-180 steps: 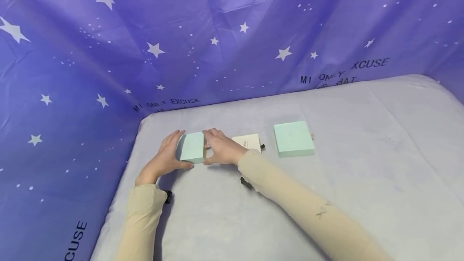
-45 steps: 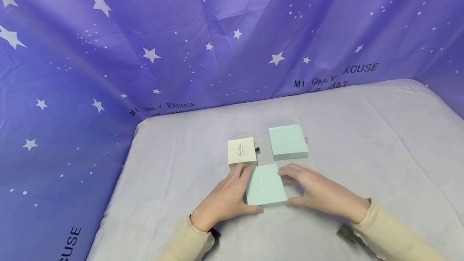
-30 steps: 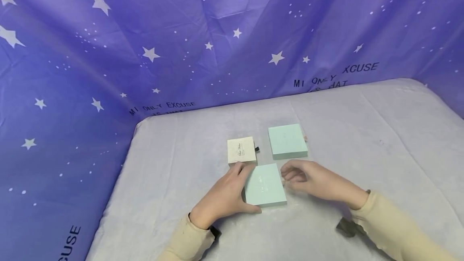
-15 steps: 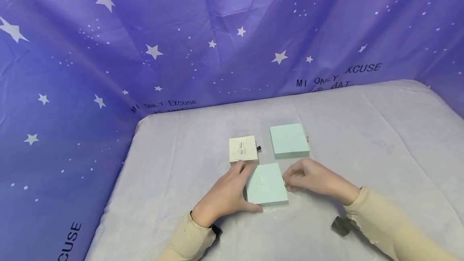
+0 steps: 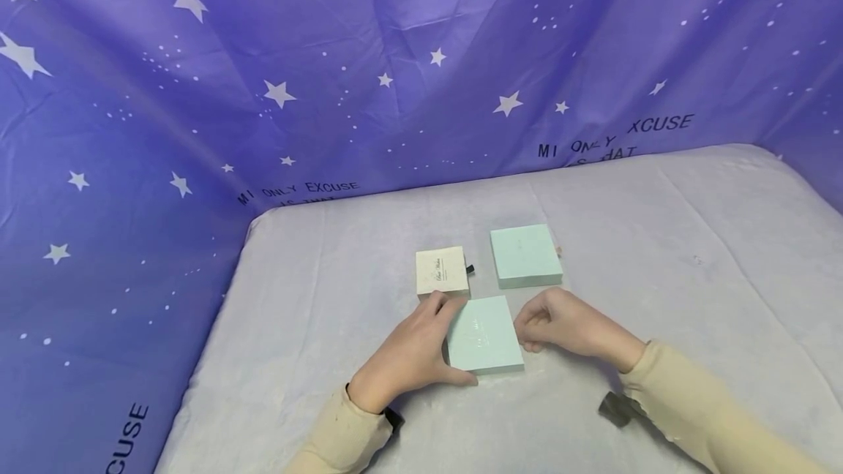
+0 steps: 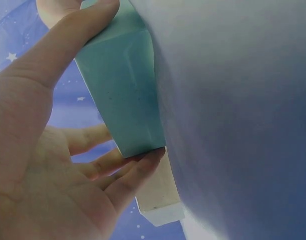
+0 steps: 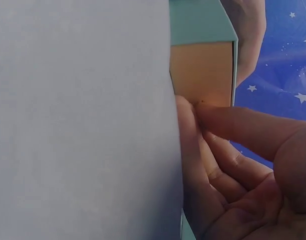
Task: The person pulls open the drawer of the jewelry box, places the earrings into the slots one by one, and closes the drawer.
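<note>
A flat mint-green drawer box [image 5: 484, 335] lies on the pale cloth in front of me. My left hand [image 5: 410, 353] grips it from the left, thumb at the near side and fingers along the far side. In the left wrist view the box's side [image 6: 120, 95] sits between thumb and fingertips. The right wrist view shows the peach drawer front [image 7: 202, 72] flush inside the green sleeve. Against that front my right hand [image 5: 571, 324] pinches the small pull tab, which is mostly hidden by thumb and fingers.
Just behind the held box stands a cream box [image 5: 441, 271] with dark lettering and a black pull tab [image 5: 470, 269]. A second mint-green box [image 5: 525, 254] lies behind and to the right. A purple star-printed curtain [image 5: 369, 57] borders the cloth-covered surface [image 5: 691, 276].
The green box has come from the far left to in front of the cream box. My right hand has let go of its side and now pinches its tab. The left hand stays on it.
</note>
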`<state>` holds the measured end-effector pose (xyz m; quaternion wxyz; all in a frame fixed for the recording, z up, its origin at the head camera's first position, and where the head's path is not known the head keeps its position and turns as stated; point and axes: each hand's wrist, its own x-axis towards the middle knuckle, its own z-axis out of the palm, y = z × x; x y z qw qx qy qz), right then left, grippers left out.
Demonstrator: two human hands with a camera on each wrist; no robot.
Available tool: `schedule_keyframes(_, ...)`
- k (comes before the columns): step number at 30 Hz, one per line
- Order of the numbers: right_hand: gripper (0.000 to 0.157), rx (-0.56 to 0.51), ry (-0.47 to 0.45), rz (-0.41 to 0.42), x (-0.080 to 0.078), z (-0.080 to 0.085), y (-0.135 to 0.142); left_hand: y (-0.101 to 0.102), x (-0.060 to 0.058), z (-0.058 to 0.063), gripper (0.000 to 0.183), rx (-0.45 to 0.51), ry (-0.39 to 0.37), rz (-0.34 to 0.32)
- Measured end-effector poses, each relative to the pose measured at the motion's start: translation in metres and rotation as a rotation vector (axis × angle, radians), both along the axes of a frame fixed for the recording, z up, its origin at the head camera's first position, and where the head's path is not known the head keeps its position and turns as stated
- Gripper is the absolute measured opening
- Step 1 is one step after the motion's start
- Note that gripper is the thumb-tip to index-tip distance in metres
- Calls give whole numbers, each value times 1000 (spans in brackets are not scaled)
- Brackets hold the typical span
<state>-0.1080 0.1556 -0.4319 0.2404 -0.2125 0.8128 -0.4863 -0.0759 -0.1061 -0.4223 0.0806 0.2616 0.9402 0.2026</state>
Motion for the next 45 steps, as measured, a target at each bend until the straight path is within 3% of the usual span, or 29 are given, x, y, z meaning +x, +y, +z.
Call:
schedule_keyframes(8,15,-3,-44,-4,-1,-2,7,2,0,1,108,-23,5,1)
schedule_keyframes(27,14,48,-22,5,-5,4,42,-1,1,1,105,-30,13,-2)
schedule_keyframes(45,15,50,-38,-5,-2,6,54,-1,1,1,105,-30,29,-11)
